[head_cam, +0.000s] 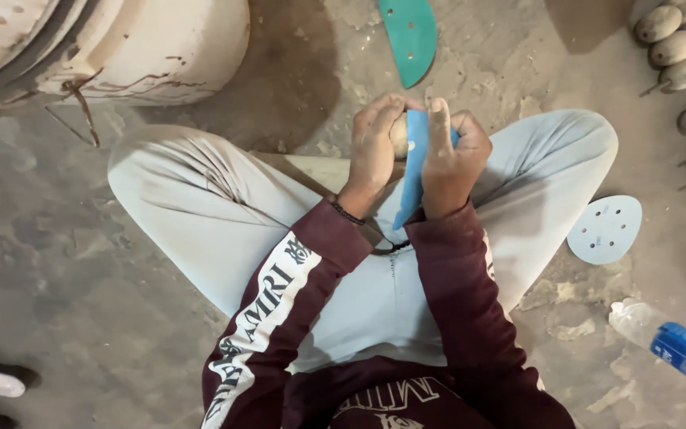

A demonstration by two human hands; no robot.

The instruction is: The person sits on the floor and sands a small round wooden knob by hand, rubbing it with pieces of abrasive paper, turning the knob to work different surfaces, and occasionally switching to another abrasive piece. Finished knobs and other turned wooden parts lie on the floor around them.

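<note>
I sit cross-legged on a dusty floor. My left hand point(375, 147) is closed around a small pale wooden piece point(399, 135) held over my lap. My right hand point(452, 155) presses a folded blue sanding sheet point(415, 171) against that piece, fingers wrapped over the sheet. Most of the wooden piece is hidden between the two hands. A pale wooden strip point(319, 169) lies across my left knee behind the hands.
A green sanding sheet point(409, 36) lies on the floor ahead. A pale blue perforated sanding disc point(605, 230) rests by my right knee. Several rounded wooden pieces with stems point(680, 75) line the right edge. A plastic bottle point(676, 345) lies at lower right; a large pale drum point(160, 48) stands upper left.
</note>
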